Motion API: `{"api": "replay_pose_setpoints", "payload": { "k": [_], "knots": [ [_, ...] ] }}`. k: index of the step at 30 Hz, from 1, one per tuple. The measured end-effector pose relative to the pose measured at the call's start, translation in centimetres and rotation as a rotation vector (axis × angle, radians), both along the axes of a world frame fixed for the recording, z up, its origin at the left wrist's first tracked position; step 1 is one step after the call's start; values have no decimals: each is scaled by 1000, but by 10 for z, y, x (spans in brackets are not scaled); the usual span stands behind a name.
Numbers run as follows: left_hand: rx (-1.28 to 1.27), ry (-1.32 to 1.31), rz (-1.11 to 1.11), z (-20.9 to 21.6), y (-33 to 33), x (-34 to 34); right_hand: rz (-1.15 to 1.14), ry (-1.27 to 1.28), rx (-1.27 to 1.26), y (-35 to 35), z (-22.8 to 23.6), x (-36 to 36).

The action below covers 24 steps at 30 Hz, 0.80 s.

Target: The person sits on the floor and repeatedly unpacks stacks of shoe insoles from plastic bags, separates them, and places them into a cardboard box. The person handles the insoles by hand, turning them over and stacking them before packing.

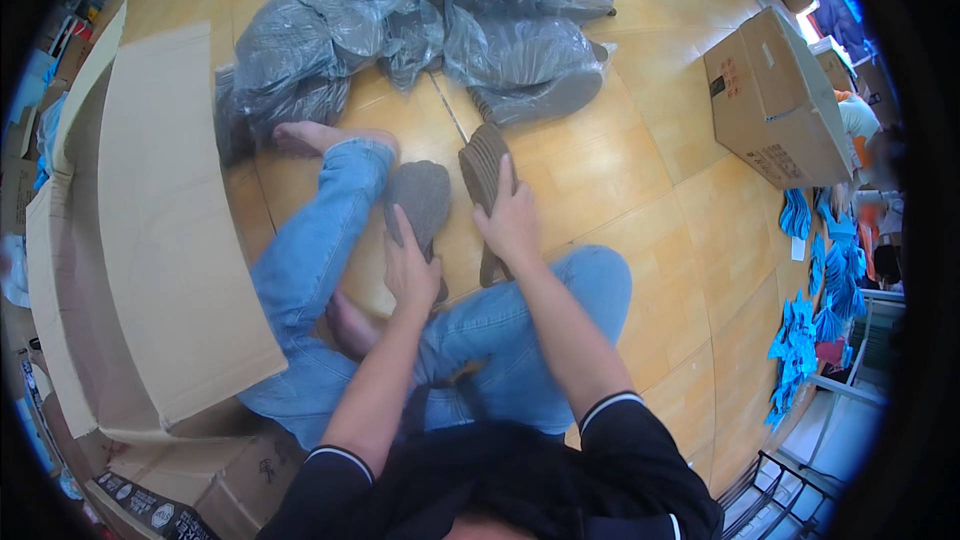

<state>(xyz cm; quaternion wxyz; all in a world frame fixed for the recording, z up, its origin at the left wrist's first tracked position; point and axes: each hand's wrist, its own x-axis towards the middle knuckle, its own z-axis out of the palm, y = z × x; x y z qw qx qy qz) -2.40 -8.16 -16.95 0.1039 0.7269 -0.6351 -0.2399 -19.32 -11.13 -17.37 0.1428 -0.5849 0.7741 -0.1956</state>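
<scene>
My left hand grips a dark grey slipper-like shoe, its flat, rounded end pointing away from me. The index finger lies stretched along it and the other fingers are partly hidden. To its right, my right hand holds a brown, ribbed slipper-like shoe, tilted on its side, with the index finger along the ridges. The two shoes are apart, low over the floor between my bent legs. Beyond them, clear plastic bags hold several similar grey-brown shoes.
An open cardboard box stands close on my left, its long flap beside my leg. Another carton sits at the far right on the wooden floor. Blue crinkled pieces and a metal rack line the right side.
</scene>
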Motion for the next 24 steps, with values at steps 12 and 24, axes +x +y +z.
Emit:
{"api": "replay_pose_setpoints", "payload": {
  "k": [12,24],
  "knots": [
    [-55,-50,4,24,0,21,-68,-1271,-145,9,61,1],
    [56,1808,86,141,82,24,387,-692,-281,88,180,70]
  ]
}}
